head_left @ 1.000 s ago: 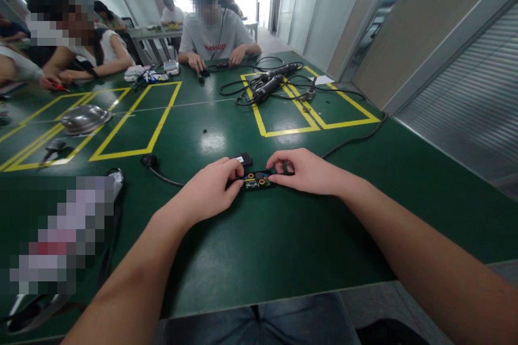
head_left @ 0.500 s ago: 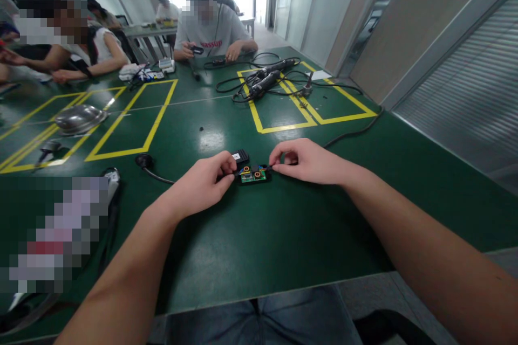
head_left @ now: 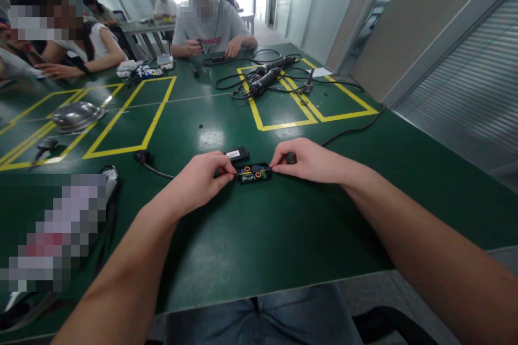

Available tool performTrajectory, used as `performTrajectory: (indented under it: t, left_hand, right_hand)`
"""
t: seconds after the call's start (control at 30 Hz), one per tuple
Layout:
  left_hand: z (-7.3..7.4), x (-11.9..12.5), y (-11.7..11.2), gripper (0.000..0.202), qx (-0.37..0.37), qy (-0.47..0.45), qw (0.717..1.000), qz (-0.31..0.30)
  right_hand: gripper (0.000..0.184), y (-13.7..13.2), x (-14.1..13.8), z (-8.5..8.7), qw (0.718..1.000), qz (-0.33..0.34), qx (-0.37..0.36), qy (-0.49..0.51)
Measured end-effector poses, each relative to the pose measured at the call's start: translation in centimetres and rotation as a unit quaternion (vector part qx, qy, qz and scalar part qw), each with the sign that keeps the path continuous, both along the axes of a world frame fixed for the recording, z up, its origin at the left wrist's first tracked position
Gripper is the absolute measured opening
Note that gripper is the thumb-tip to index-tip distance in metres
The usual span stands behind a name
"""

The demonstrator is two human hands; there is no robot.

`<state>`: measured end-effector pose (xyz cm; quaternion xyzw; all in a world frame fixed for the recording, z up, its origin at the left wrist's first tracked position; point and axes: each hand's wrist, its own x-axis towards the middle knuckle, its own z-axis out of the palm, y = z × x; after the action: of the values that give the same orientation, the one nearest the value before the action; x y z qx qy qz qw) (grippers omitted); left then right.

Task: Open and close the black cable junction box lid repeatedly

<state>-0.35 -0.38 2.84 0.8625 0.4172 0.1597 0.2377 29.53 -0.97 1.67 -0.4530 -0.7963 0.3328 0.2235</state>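
Observation:
A small open black plastic case (head_left: 254,180) lies on the green table between my hands. Inside sits a circuit board (head_left: 250,174) with copper-coloured ring coils and blue and yellow wires. My left hand (head_left: 206,178) pinches the black cable at the case's left end; a cable with a round black plug (head_left: 142,157) runs out from behind this hand. At the right end, my right hand (head_left: 301,160) has thumb and forefinger closed on the black cable there, mostly hidden by the fingers. Just behind the case lies a black ribbed cover (head_left: 238,154) with a white label, partly behind my left fingers.
Black electric screwdrivers (head_left: 265,81) with looped cords lie by yellow tape rectangles (head_left: 289,126). A metal bowl (head_left: 76,117) stands on the left, and small screws (head_left: 304,102) lie to the right. Across the table sits a person (head_left: 214,32); another person (head_left: 97,46) is farther left.
The board now sits lower in the case, whose black rim shows more. My left hand has shifted slightly left, exposing more of the cover. The right hand has barely moved.

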Motion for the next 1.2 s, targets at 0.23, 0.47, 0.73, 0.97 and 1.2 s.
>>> performTrajectory:
  t: [0.23,0.47,0.73,0.97,1.2]
  left_hand:
    - [-0.1,0.5,-0.6,0.016,0.130,0.038,0.991,-0.005]
    - [-1.9,1.1,-0.3,0.039,0.152,0.029,0.987,0.047]
    - [-2.3,1.7,0.5,0.042,0.060,0.027,0.993,0.102]
    - [-1.7,1.5,0.1,0.036,0.075,0.031,0.990,0.113]
    - [-2.0,1.7,-0.1,0.032,0.110,0.002,0.989,0.094]
  right_hand:
    - [0.005,-0.4,-0.4,-0.2,0.999,-0.011,0.036,-0.027]
    - [0.003,-0.7,-0.8,-0.3,0.998,-0.006,0.053,-0.029]
    - [0.008,-1.0,-1.8,-0.9,0.997,-0.018,0.077,-0.013]
    - [0.012,-1.4,-2.3,-0.8,0.996,-0.016,0.090,-0.003]
    - [0.011,-1.0,-2.4,-1.3,0.994,-0.042,0.100,-0.006]
